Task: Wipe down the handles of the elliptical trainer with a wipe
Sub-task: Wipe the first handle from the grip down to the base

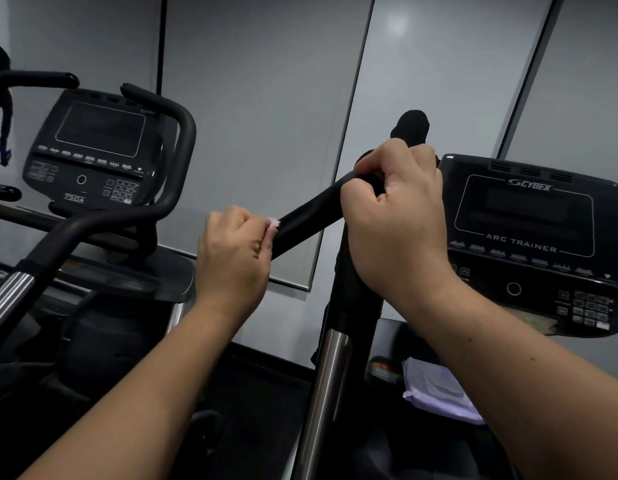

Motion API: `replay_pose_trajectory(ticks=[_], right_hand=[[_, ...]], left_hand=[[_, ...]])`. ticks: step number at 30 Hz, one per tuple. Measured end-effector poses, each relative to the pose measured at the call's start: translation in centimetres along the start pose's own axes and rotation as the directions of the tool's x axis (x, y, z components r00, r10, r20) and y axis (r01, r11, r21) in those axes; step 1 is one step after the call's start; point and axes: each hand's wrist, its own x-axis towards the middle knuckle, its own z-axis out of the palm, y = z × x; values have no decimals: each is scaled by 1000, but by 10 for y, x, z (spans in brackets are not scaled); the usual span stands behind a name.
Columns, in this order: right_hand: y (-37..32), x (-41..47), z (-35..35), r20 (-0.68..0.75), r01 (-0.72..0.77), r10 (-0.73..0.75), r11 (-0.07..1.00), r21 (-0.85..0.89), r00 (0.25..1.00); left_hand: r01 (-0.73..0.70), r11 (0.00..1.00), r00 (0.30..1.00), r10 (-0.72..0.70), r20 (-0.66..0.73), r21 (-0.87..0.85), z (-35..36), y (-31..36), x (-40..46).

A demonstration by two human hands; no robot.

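- Wiping is under way on the black handle (311,211), a foam-covered bar that slants up from lower left to upper right beside the upright post (330,368) of the trainer; I judge the job to be mid-course, with this bar being worked and nothing to show which stretches are already clean.
- Right hand (396,216) has its fingers curled round the upper part of that handle, steadying it just below the rounded tip (412,124).
- Left hand (233,252) is closed round the lower end of the same handle, pinching the wipe (273,222) against it; only a small white corner of the wipe peeps out by the thumb.
- What is left, as I judge it: the run of bar between the two hands, the tip, the part under the right hand, and any second handle, which is out of view.
- Console (532,244) marked "ARC TRAINER" sits close to the right of the right hand, so a wide stroke upward could knock it.
- Neighbouring machine (96,147) with its own curved handlebar (134,209) stands to the left, apart from the hands and not in the way.
- Pale packet (439,393), perhaps the wipes pack, lies low on the trainer beneath the right forearm.
- Grey wall panels (266,98) fill the background.
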Motion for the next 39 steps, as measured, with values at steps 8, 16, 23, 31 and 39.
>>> replay_pose_trajectory(ticks=[8, 16, 23, 31, 39], right_hand=[[-1, -1, 0, 15, -2, 2, 1000, -2, 1000], [-1, 0, -2, 24, -4, 4, 1000, 10, 1000], [-2, 0, -2, 20, -5, 5, 1000, 1, 1000], [-2, 1, -1, 15, 0, 0, 1000, 2, 1000], [-1, 1, -1, 4, 1, -1, 1000, 14, 1000]], left_hand=[[-81, 997, 997, 81, 12, 18, -10, 6, -11], [-159, 984, 984, 151, 92, 81, -23, 2, -14], [-253, 964, 962, 241, 128, 86, -16, 17, -26], [-178, 979, 984, 174, 40, 98, -5, 24, -36], [-186, 976, 982, 186, 8, 117, -4, 17, -41]])
